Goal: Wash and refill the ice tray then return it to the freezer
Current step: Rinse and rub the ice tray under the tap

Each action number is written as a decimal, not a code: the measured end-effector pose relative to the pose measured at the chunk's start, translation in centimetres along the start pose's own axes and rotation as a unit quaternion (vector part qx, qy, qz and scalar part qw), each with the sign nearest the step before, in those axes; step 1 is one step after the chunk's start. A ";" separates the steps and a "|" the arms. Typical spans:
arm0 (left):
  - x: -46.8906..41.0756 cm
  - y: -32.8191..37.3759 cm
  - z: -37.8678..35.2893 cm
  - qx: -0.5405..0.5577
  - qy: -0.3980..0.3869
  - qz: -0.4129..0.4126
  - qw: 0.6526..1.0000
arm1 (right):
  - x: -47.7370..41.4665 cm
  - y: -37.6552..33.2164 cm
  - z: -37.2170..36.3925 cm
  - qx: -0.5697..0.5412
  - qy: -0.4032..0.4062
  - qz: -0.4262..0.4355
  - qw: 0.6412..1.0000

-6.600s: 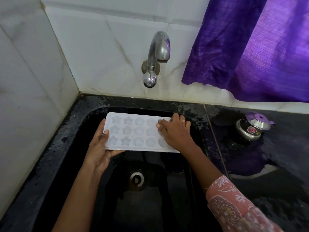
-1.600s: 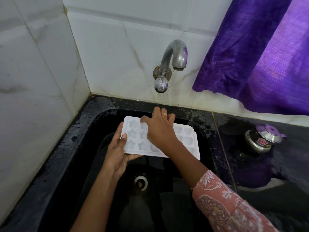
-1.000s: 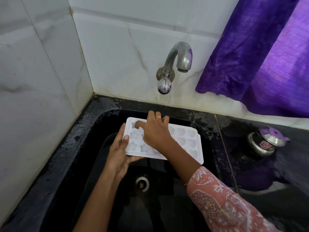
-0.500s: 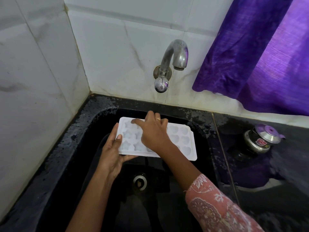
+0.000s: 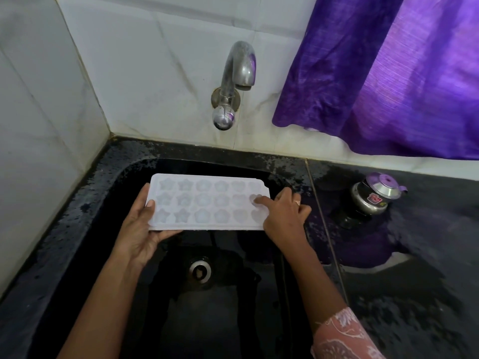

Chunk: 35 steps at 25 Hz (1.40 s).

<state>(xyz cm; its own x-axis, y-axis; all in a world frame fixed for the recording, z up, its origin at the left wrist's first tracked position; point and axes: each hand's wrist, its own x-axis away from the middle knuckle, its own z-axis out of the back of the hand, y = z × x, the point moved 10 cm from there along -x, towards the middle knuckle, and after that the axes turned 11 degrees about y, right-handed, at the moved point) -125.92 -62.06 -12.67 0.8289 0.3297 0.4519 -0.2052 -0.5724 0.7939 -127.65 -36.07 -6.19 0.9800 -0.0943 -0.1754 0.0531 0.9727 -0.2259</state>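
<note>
Ice tray (image 5: 207,204): held at frame centre, over the sink (image 5: 108,193).
Left hand (image 5: 140,229): clasped round its left end.
Right hand (image 5: 283,216): fingertip laid on a right-end cell; grasp cannot be told.

Sink (image 5: 85,203) in corner, walls behind and left. Tap (image 5: 233,84) on back wall, above sink's rear edge. Drain (image 5: 199,272) in sink floor, mid-basin. Ice tray (image 5: 207,203) held level over sink, between tap and drain, long side left to right. Left hand (image 5: 140,229) at tray's left end, thumb on top, fingers beneath. Right hand (image 5: 282,216) at right end, forefinger tip in middle-row cavity. Counter (image 5: 414,307) right of sink. Lidded pot (image 5: 373,194) on counter, near back wall. Curtain (image 5: 388,73) hangs behind and above pot, right of tap.
</note>
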 end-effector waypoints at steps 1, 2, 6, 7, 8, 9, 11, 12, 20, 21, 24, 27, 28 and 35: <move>0.0 0.0 0.0 -0.002 -0.001 0.000 1.000 | -0.1 -0.2 -0.1 -0.003 -0.002 0.007 1.000; 0.0 0.1 0.0 -0.003 -0.001 -0.001 1.000 | -0.1 -0.4 -0.3 -0.005 -0.005 0.014 1.000; -0.2 0.1 0.3 -0.008 0.002 -0.005 1.000 | -0.1 -0.5 -0.4 0.005 -0.007 0.031 0.999; -0.3 0.1 0.3 -0.009 0.003 -0.006 1.000 | -0.1 -0.4 -0.3 0.010 -0.006 0.033 0.999; -0.3 0.1 0.4 -0.009 0.003 -0.006 1.000 | -0.1 -0.3 -0.3 0.014 -0.005 0.033 0.999; -0.4 0.0 0.4 -0.008 0.003 -0.006 1.000 | -0.2 -0.2 -0.3 0.018 -0.003 0.032 0.999; -0.5 0.0 0.4 -0.009 0.001 -0.005 1.000 | -0.3 -0.1 -0.3 0.029 0.005 0.032 0.999; -0.5 0.0 0.4 -0.010 -0.001 -0.005 1.000 | -0.4 0.0 -0.3 0.032 0.008 0.031 0.999; -0.5 0.0 0.3 -0.006 -0.001 -0.008 1.000 | -0.5 -0.6 -0.4 0.006 -0.013 0.023 1.000; -0.4 0.0 0.3 -0.008 -0.001 -0.009 1.000 | -0.4 -0.5 -0.3 0.007 -0.017 0.023 1.000; -0.4 0.1 0.3 -0.009 -0.004 -0.010 1.000 | -0.4 -0.3 0.1 0.012 -0.015 0.021 1.000; -0.2 0.2 0.0 -0.017 -0.004 -0.013 1.000 | -0.4 -0.8 1.2 -0.009 0.022 0.022 0.999; -0.2 0.2 0.0 -0.020 -0.002 -0.014 1.000 | -0.5 -1.1 1.5 -0.022 0.029 0.022 0.999; 0.4 0.0 -0.5 -0.008 0.002 -0.007 1.000 | -0.2 -3.2 -0.6 -0.025 -0.030 0.061 0.997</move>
<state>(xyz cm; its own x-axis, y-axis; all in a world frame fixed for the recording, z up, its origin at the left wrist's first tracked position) -125.81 -61.58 -12.23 0.8298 0.3401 0.4425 -0.2018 -0.5564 0.8061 -128.15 -39.33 -5.98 0.9885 0.0378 -0.1465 -0.0747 0.9640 -0.2552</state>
